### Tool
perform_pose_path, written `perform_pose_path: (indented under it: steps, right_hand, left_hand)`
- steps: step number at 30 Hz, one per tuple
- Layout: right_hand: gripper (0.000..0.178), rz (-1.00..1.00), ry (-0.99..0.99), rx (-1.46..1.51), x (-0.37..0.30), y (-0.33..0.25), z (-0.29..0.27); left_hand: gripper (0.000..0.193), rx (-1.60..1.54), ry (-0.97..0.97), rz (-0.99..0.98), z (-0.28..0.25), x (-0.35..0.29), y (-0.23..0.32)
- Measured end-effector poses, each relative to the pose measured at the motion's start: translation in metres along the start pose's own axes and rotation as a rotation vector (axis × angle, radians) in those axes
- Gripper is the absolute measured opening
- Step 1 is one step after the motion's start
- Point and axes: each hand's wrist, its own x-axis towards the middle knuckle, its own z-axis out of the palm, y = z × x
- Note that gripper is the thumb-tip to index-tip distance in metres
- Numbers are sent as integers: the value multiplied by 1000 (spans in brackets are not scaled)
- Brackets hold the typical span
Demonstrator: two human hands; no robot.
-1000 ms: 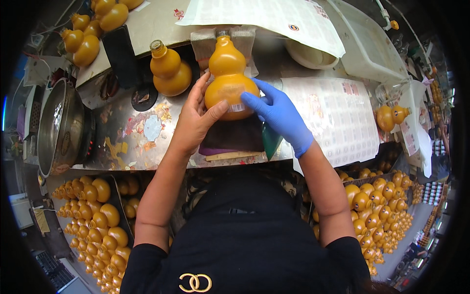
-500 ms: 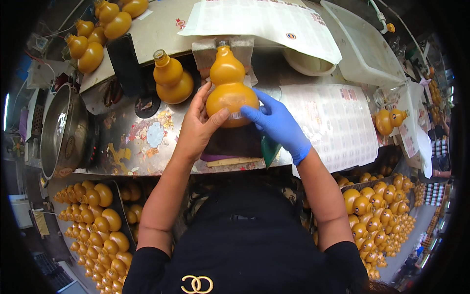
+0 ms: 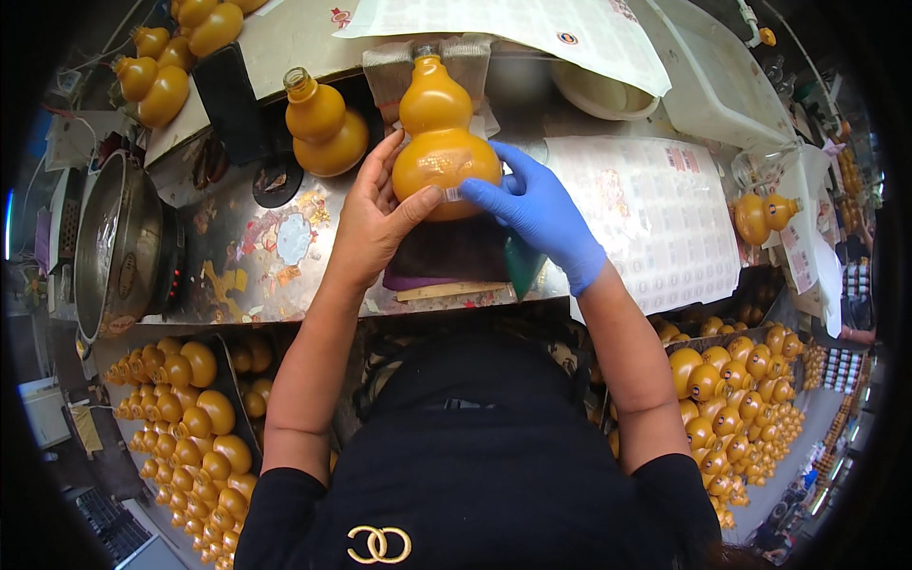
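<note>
Between my two hands lies a glossy yellow-orange gourd-shaped bottle (image 3: 435,109), its open neck pointing away from me. Its neck end rests against a pale cloth-covered support (image 3: 467,71). My bare left hand (image 3: 378,214) grips the lower bulb from the left, thumb on top. On the other side my right hand (image 3: 541,209), in a blue glove, holds the same bulb with its thumb near a small clear label with a white barcode patch (image 3: 452,194). The fingertips under the bulb are hidden. A second gourd bottle (image 3: 325,128) stands to the left of my left hand.
Printed label sheets (image 3: 646,223) lie right of my hands, another sheet (image 3: 503,21) behind. A metal pan (image 3: 106,247) sits far left, beside a black phone on a stand (image 3: 231,104). Many gourd bottles (image 3: 199,418) fill crates below on both sides. A white tub (image 3: 727,76) stands back right.
The whole view has shifted slightly, so the bench appears higher. Both hands keep their hold on the gourd bottle, thumbs still near the label; little else differs.
</note>
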Motion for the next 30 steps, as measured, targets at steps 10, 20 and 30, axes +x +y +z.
perform_pose_path:
  steps: [10, 20, 30]
  right_hand:
    - [70, 15, 4, 7, 4, 5, 0]
    - [70, 116, -73, 55, 3, 0, -5]
    - [62, 117, -62, 98, 4, 3, -6]
  left_hand:
    - [79, -2, 22, -10, 3, -1, 2]
    - [80, -4, 10, -23, 5, -1, 4]
    - [81, -1, -4, -18, 2, 0, 0]
